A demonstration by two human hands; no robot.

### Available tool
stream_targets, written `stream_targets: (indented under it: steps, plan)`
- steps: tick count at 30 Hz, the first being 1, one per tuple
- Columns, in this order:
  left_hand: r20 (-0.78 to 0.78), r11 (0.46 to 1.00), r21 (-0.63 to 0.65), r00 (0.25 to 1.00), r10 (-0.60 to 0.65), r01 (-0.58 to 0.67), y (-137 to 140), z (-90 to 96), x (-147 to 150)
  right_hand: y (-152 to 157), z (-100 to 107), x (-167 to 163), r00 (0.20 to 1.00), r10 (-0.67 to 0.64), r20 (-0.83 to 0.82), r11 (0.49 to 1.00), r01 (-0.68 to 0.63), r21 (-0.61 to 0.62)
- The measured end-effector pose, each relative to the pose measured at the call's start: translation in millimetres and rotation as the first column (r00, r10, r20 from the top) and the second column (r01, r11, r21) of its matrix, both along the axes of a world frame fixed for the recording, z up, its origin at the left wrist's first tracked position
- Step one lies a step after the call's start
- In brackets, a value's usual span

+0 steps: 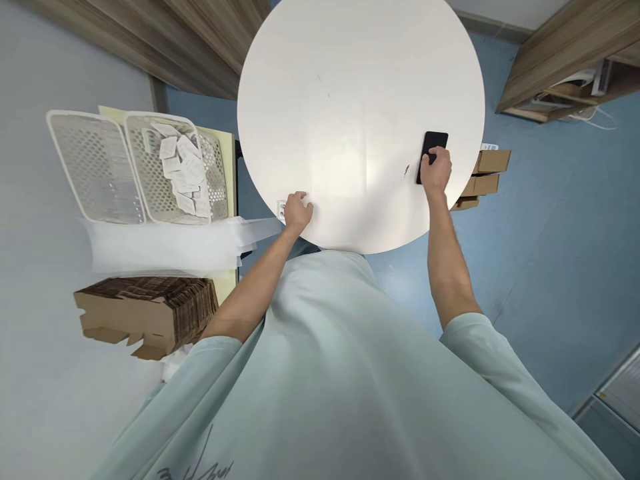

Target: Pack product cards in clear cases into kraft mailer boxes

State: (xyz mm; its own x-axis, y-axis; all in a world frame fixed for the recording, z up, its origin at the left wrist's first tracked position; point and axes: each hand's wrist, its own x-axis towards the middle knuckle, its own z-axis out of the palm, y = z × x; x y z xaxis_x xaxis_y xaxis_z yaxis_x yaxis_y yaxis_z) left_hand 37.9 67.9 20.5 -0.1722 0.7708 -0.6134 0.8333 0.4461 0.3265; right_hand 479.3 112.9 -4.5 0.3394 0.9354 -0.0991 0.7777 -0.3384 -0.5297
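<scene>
1 phone (439, 139), black, flat, rectangular, right side of worktop (345, 87) | 1 right hand (437, 173) on it, fingers bent, grip unclear | 1 left hand (299, 212), fingers part-open, empty, beside 1 white piece (281, 209)

Two white baskets (93, 163) stand near stacked brown cardboard (133, 317).

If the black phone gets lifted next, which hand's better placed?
Right, most likely: the right hand is at the black phone, while the left hand is across the white table, by a small white item.
</scene>
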Motion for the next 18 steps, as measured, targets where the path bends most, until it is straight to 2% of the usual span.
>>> stream_targets:
  steps: [7,12,15,18]
  plan:
    - [-0.053,0.991,0.068,0.992,-0.116,0.119,-1.8,13.0,-28.7,17.0,-6.1,22.1,1.000,0.021,0.021,1.000,-0.021,0.007]
    - [-0.115,0.968,0.036,0.963,-0.244,0.250,-5.1,22.6,-55.9,16.3,-18.9,22.0,1.000,0.029,-0.002,0.998,-0.029,-0.062]
    - [-0.087,0.956,0.011,0.953,-0.290,0.292,-8.2,21.6,-69.9,14.8,-25.4,19.7,1.000,-0.024,-0.001,0.997,0.023,-0.079]
    - [-0.001,0.952,0.010,0.952,-0.306,0.306,-10.4,16.1,-78.9,7.3,-23.2,8.9,0.999,-0.041,0.000,0.997,0.041,-0.066]
